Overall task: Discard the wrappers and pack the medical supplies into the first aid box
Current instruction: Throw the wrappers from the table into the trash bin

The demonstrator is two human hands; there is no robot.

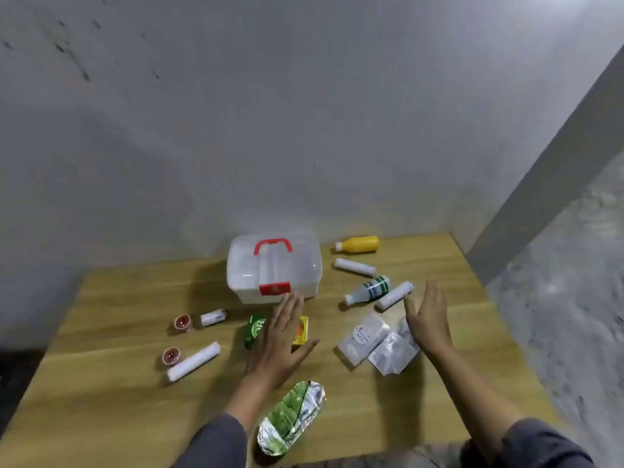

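Observation:
A clear first aid box [273,268] with a red handle and latch stands shut at the back of the wooden table [101,383]. My left hand [282,339] hovers flat and open just in front of it, over a green box [255,331] and a yellow box [300,330]. My right hand [429,319] is open, fingers apart, above two clear packets [363,337] and near a white roll [394,295]. A crumpled green and silver wrapper [292,417] lies near the front edge. Neither hand holds anything.
A yellow bottle [358,245], another white roll [354,266] and a white bottle with a green label [368,289] lie right of the box. At left lie two small red tins [182,322], a short roll [212,317] and a long white roll [194,361]. A wall stands close behind.

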